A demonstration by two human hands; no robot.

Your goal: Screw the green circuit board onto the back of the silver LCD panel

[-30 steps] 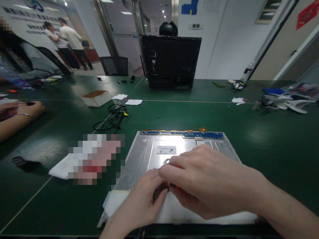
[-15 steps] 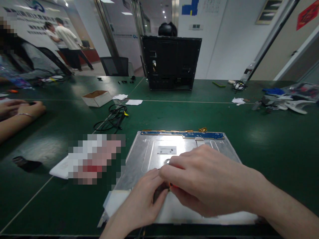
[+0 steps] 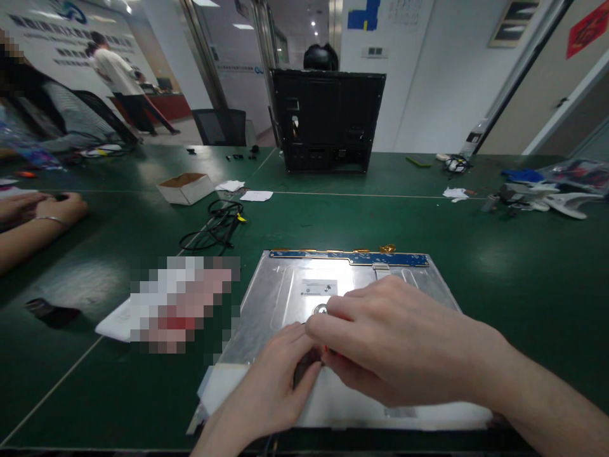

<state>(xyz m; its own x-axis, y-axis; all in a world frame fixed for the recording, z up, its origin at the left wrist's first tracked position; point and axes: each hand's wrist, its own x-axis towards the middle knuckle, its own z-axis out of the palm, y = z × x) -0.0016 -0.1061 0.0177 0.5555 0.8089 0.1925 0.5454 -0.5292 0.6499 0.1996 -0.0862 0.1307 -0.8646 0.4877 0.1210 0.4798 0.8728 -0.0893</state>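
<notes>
A silvery metal display panel (image 3: 266, 311) lies back side up on the table, with a blue circuit board strip (image 3: 314, 255) along its far edge. White sheeting (image 3: 352, 406) covers its near part. Over the panel's middle, the fingers of my left hand (image 3: 271, 381) and my right hand (image 3: 404, 349) meet, both closed. Between the fingertips shows a speck of orange-red; the rest of what they pinch is hidden. Just beyond the fingertips, a round metal piece (image 3: 320, 310) is partly visible on the panel.
On the green table (image 3: 476, 254) stands a black monitor housing (image 3: 328, 120). To the left lie a white box (image 3: 185, 190), a black cable (image 3: 214, 225) and a black strap-like piece (image 3: 52, 312). Another person's hands (image 3: 42, 209) rest at far left. Tools and bags (image 3: 537, 193) lie right.
My right hand has shifted very slightly, and less of the orange-red bit shows. My left hand and the panel stay in place. In the background, a standing person has changed posture.
</notes>
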